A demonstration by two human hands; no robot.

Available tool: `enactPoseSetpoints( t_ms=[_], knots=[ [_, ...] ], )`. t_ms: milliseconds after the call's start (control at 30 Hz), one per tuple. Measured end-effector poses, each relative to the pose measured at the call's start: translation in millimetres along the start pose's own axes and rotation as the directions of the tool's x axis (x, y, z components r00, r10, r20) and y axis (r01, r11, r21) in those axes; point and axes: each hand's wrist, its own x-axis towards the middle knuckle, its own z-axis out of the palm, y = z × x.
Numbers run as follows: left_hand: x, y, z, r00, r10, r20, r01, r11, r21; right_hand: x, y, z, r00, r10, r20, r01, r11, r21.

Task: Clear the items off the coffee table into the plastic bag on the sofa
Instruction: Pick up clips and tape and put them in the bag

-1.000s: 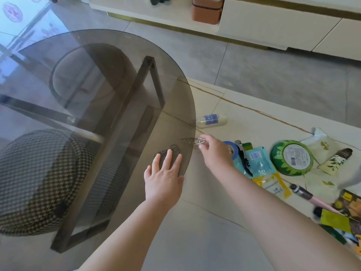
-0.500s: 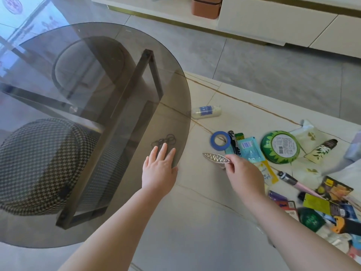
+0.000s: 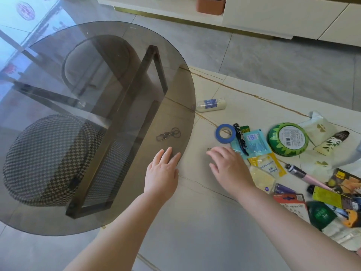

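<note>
My left hand [image 3: 164, 169] lies flat with straight fingers on the near edge of the round smoked-glass table [image 3: 97, 55]. A metal key ring [image 3: 168, 134] sits on the glass just beyond its fingertips. My right hand [image 3: 228, 167] is spread palm down on the cream marble coffee table [image 3: 195, 202]. It covers a silver hair clip, of which only the tip [image 3: 208, 149] shows past the fingertips. To its right lie a blue tape roll [image 3: 224, 133], a teal sachet [image 3: 254, 143] and a yellow sachet [image 3: 269, 166]. No plastic bag or sofa is in view.
A small white bottle [image 3: 212, 104] lies further back. A green watermelon-pattern tin [image 3: 288, 138], a pink-handled tool [image 3: 300, 174], tubes and several packets crowd the right side. A houndstooth stool [image 3: 48, 157] stands under the glass. A white cabinet [image 3: 273, 16] runs along the back.
My right hand carried the silver clip from the glass edge towards me and now lies flat over it on the marble. My left hand slid back off the key ring.
</note>
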Motion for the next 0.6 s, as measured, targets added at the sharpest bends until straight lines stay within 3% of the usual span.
enactPoseSetpoints(
  t_ms=[200,300,600],
  knots=[
    [2.1,-3.0,4.3,0.992,-0.054,-0.111,0.048,0.997,-0.057,8.1,-18.4,32.2,0.967,0.046,0.250,-0.091,0.981,0.169],
    [6.8,-11.3,4.4,0.987,-0.092,-0.135,0.084,0.995,-0.061,18.3,-23.8,48.5,0.966,0.019,0.257,-0.064,0.983,0.171],
    [20.5,-30.0,4.9,0.970,-0.159,-0.186,0.143,0.985,-0.097,68.4,-27.8,82.2,0.911,-0.097,0.401,0.186,0.964,-0.191]
  ],
)
